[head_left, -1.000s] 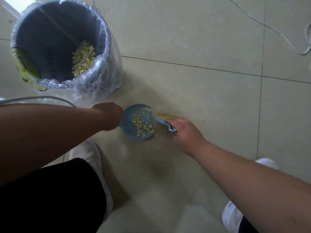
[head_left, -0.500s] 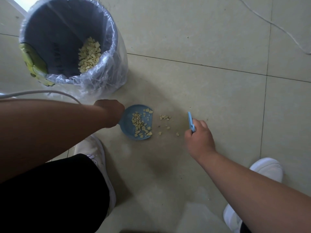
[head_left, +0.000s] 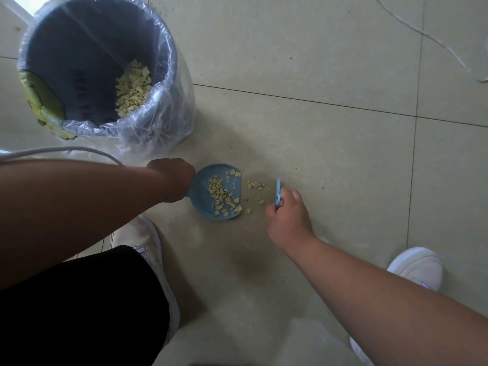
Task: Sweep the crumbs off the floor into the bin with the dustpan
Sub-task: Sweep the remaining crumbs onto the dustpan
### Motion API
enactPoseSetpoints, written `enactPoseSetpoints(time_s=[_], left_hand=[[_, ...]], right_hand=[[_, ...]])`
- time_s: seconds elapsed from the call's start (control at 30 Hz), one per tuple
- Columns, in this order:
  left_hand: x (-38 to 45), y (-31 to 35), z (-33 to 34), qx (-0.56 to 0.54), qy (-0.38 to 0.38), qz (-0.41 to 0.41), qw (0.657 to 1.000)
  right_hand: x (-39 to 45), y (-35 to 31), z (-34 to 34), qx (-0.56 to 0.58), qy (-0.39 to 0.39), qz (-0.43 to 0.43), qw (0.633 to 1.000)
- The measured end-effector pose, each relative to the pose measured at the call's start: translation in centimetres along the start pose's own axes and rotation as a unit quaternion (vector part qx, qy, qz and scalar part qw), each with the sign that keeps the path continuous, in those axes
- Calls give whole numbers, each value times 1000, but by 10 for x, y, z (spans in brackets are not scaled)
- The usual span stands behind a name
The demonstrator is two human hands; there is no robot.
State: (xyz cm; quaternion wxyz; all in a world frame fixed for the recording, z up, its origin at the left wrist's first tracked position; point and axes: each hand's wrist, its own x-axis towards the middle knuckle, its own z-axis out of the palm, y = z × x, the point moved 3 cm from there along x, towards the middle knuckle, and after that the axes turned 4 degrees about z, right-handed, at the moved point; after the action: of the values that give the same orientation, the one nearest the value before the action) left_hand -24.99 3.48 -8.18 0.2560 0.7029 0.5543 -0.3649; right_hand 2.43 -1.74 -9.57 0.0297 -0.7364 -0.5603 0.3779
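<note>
A small blue dustpan (head_left: 203,191) lies flat on the tiled floor, holding a heap of pale yellow crumbs (head_left: 220,192). My left hand (head_left: 173,178) grips its handle, which the hand hides. A few loose crumbs (head_left: 255,185) lie on the floor just right of the pan's lip. My right hand (head_left: 286,217) is closed on a small blue brush (head_left: 278,191), held edge-on just right of those crumbs. The grey bin (head_left: 161,48) with a clear plastic liner stands at the upper left, with crumbs in its bottom.
A white cable (head_left: 66,150) runs over my left forearm near the bin's base. Another white cord (head_left: 433,38) trails across the tiles at the upper right. My white shoes (head_left: 142,239) (head_left: 417,268) stand near the bottom, left and right.
The brush lay against the pan's lip a second ago; my right hand drew it back to the right, baring loose crumbs, and now holds it closer to them. The dustpan stayed put.
</note>
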Motion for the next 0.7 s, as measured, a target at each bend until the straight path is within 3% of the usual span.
enactPoseSetpoints(time_s=[0.33,0.7], left_hand=[[12,-1,10,-18,11,9,1000],[-3,0,-6,51,12,36,998]], right_hand=[[4,-4,0,3,-3,4,1000],[7,-18,18,9,-6,25,1000]])
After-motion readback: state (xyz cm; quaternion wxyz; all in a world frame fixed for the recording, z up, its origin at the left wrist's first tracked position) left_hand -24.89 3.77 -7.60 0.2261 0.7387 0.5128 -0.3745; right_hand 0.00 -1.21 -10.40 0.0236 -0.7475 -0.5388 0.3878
